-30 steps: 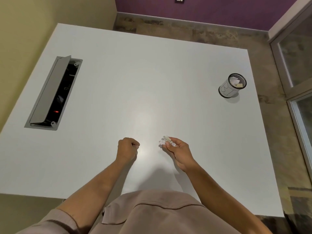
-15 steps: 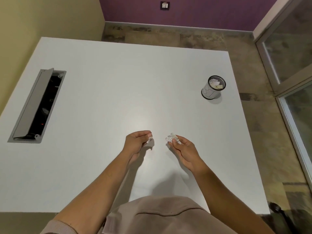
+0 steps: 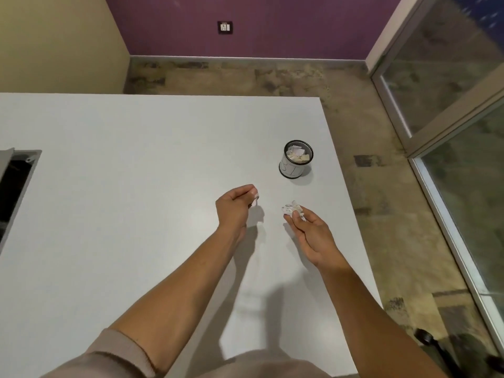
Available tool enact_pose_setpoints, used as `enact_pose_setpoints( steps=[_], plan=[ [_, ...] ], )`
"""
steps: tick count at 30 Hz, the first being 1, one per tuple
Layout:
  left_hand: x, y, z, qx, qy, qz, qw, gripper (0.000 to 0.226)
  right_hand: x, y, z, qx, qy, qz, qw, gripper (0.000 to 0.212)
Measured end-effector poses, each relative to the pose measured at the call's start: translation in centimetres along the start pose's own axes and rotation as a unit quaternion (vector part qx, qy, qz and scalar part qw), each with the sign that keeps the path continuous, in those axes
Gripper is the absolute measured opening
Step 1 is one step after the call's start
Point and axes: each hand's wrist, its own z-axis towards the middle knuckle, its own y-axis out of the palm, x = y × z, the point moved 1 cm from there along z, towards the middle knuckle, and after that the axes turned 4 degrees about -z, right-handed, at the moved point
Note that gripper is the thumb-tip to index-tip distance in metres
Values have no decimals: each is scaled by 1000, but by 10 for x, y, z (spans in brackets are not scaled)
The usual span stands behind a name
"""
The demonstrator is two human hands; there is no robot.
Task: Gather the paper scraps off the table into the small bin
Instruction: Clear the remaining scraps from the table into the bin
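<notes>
Scraps of white paper already inside small round black-rimmed bin [image 3: 296, 159] on white counter [image 3: 136, 173]. Left hand [image 3: 234, 207] pinched shut on one white scrap [image 3: 255, 201]; right hand [image 3: 311, 236] loosely closed around crumpled white wad [image 3: 294, 209]. Both near bin, not yet dropped in.

A white table [image 3: 136, 186] fills most of the view, with an open cable hatch [image 3: 13, 184] set into its left edge. Beyond it lies a mottled brown stone floor [image 3: 245, 77]. The far wall [image 3: 272, 23] is purple and carries a small socket plate [image 3: 225, 27]; the left wall [image 3: 54, 36] is pale yellow. Glass panels [image 3: 450, 64] in pale frames stand at right. A dark object [image 3: 436, 342], perhaps a chair base, sits at lower right.
</notes>
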Motion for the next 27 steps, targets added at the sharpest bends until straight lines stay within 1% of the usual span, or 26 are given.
enact_pose_setpoints(
  steps=[5, 10, 14, 19, 21, 25, 27],
  plan=[
    [1, 65, 31, 1, 21, 36, 999, 16, -33, -16, 30, 12, -17, 18, 1000, 17],
    [2, 123, 66, 0, 77, 154, 985, 8, -54, -29, 64, 13, -27, 52, 998, 21],
    [6, 156, 95, -14, 111, 221, 969, 9, -68, -36, 86, 23, -36, 44, 998, 19],
    [9, 184, 125, -38, 121, 275, 953, 12, -81, -42, 110, 33, -45, 8, 998, 20],
    [8, 190, 130, -53, 145, 310, 938, 16, -84, -44, 117, 31, -49, -20, 998, 20],
    [6, 190, 136, -76, 158, 352, 920, 20, -91, -46, 128, 38, -60, -67, 995, 22],
    [3, 186, 139, -93, 153, 353, 918, 25, -97, -43, 132, 40, -72, -87, 993, 22]
  ],
)
